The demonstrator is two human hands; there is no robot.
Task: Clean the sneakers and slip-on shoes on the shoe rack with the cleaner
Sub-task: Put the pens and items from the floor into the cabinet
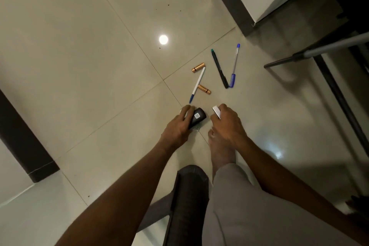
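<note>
Down on the tiles, the left hand (180,124) grips a black device (196,120) — the right hand (227,122) pinches a small white piece (216,111) — pens (197,85) and batteries (198,67) just beyond.

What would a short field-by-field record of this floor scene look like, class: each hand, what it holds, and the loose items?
left hand: grips a dark device low at the floor
right hand: holds a small white piece
batteries: two copper-coloured, one above the white pen, one beside it
other pens: black pen and clear blue pen, lower ends meeting
surface: tiled floor
shoes, rack: not in view
</note>
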